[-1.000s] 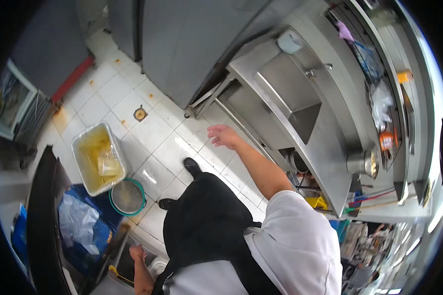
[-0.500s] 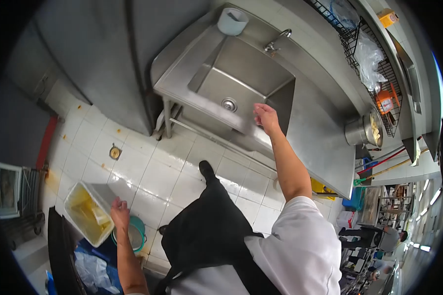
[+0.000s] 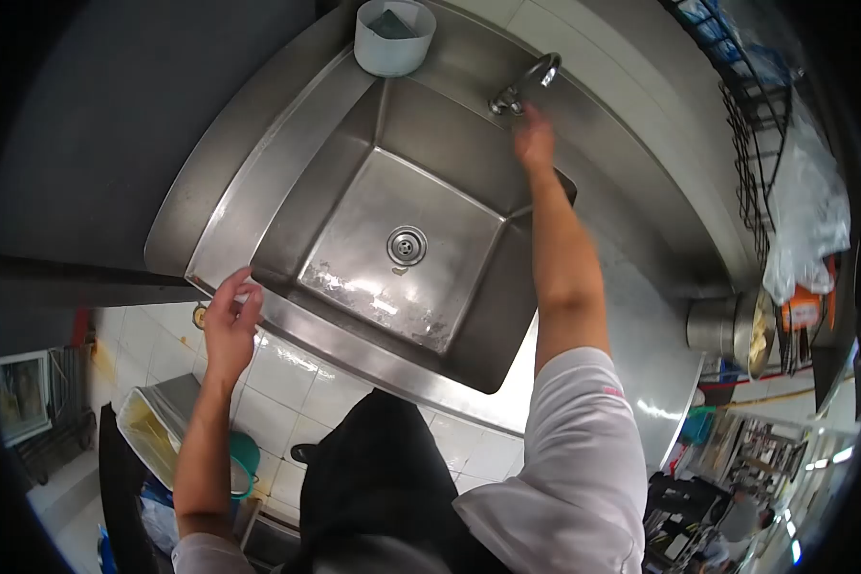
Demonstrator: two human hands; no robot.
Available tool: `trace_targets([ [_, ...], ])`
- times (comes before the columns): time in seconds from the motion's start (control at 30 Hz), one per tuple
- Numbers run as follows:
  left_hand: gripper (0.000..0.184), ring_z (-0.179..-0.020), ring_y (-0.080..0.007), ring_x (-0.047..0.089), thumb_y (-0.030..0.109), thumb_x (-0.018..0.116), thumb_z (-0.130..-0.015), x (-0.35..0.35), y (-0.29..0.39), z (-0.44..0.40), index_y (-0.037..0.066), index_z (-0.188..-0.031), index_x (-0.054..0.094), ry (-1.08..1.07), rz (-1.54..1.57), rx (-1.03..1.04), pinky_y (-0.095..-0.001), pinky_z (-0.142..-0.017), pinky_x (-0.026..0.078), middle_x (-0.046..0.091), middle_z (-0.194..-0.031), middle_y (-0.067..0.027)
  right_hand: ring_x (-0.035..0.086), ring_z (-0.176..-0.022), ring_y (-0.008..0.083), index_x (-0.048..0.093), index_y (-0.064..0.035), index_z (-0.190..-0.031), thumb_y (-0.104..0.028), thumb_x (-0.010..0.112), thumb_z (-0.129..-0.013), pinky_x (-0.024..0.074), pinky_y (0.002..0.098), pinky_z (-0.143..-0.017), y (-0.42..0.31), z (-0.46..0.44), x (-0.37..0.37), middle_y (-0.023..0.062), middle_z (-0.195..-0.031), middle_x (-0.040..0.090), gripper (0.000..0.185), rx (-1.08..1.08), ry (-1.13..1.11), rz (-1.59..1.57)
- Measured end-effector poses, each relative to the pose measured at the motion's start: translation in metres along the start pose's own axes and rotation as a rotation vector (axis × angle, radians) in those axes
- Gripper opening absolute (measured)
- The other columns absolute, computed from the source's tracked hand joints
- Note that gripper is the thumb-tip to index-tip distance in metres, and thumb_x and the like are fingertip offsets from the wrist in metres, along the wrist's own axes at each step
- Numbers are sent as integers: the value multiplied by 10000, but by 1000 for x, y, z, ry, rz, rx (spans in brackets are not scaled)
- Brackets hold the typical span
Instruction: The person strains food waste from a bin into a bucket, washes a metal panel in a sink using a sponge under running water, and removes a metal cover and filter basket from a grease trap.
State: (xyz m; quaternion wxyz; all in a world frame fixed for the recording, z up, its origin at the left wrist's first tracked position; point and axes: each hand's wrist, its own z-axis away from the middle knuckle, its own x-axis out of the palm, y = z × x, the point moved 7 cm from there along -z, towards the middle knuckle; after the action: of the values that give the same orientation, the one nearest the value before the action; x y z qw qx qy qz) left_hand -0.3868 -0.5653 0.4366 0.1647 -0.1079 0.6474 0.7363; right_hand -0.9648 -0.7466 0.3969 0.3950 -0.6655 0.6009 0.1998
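Note:
My right hand [image 3: 536, 142] reaches over the sink to the faucet [image 3: 517, 96] on the back ledge. Its fingertips are beside the faucet's knob; blur hides whether they touch or grip it. My left hand [image 3: 231, 325] is at the sink's front left corner, fingers loosely curved and apart, holding nothing. Between my hands lies the stainless steel sink [image 3: 364, 210]. A round drain strainer [image 3: 407, 246] sits in its bottom, with a small brownish scrap beside it and wet patches toward the front.
A white tub [image 3: 393, 53] with a dark green item inside stands on the back left ledge. A lined bin [image 3: 153, 421] and a teal bucket [image 3: 245, 459] are on the tiled floor at lower left. A metal pot [image 3: 717, 325] and a wire rack [image 3: 751, 143] are at right.
The sink now appears larger and closer. My right hand has moved from the sink's front edge to the faucet. My left hand has risen from beside the bin to the sink's left corner.

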Motion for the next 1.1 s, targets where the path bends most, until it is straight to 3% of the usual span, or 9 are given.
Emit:
trace_targets([
  [0.13,395,-679,-112,599,131,642,-880,89,35,-62,21,-1249,555,-190,19,15,-250,-568,490,655,-971,-66,602,-1038,354,567,-137,-1268,-74,506,-792,486,443,-909,-54,65,37,177,-1143,632,484,-146,-803,309],
  [0.3,294,-623,-163,624,153,644,-858,239,46,-138,-3,-1102,592,-416,114,-114,-293,-529,510,637,-892,-109,641,-956,289,590,-142,-1241,-108,557,-818,514,395,-866,-40,102,63,162,-1072,661,425,138,-646,-238],
  [0.43,290,-767,-186,644,154,638,-876,336,18,-186,19,-1128,594,-408,385,-395,-313,-614,542,623,-1018,-80,623,-756,160,589,2,-1147,-136,518,-961,545,283,-703,-48,103,77,64,-908,639,242,974,-743,-1146],
  [0.63,235,-825,-253,646,180,484,-917,427,-27,-223,20,-1047,596,-399,869,-608,-359,-670,561,631,-948,-115,654,-759,206,614,48,-1048,-139,573,-934,581,312,-660,-70,86,43,125,-913,659,223,1038,-777,-1482],
  [0.77,261,-897,-258,623,270,484,-947,454,-9,-240,45,-1044,575,-610,1233,-266,-410,-727,569,620,-1019,-97,658,-846,216,596,55,-1031,-131,534,-955,579,330,-745,-83,83,38,146,-954,643,210,1153,-703,-1721],
  [0.83,266,-933,-249,609,299,528,-937,461,14,-229,58,-1043,566,-556,1714,-660,-410,-773,561,610,-1047,-81,656,-853,209,606,49,-1020,-123,532,-954,575,316,-753,-71,97,88,145,-974,645,198,1269,-667,-1941],
  [0.93,338,-923,-251,613,381,502,-960,452,19,-233,87,-1115,563,-336,1797,-521,-381,-787,544,615,-1065,-84,657,-748,216,628,15,-1034,-174,530,-950,565,311,-665,-42,99,137,112,-893,678,229,1385,-209,-1744],
  [1.03,429,-900,-268,609,485,546,-922,430,58,-185,129,-1161,541,-383,1565,-690,-407,-781,555,580,-1126,-77,613,-977,269,589,-20,-1114,-151,487,-960,503,371,-856,-67,62,94,101,-1109,642,227,822,-604,-612],
  [1.1,472,-864,-273,607,522,569,-896,442,47,-184,138,-1169,531,-519,1476,-666,-424,-783,560,561,-1117,-77,558,-1074,265,554,-14,-1182,-196,491,-945,450,365,-923,-52,83,112,111,-1207,577,305,887,-553,-735],
])
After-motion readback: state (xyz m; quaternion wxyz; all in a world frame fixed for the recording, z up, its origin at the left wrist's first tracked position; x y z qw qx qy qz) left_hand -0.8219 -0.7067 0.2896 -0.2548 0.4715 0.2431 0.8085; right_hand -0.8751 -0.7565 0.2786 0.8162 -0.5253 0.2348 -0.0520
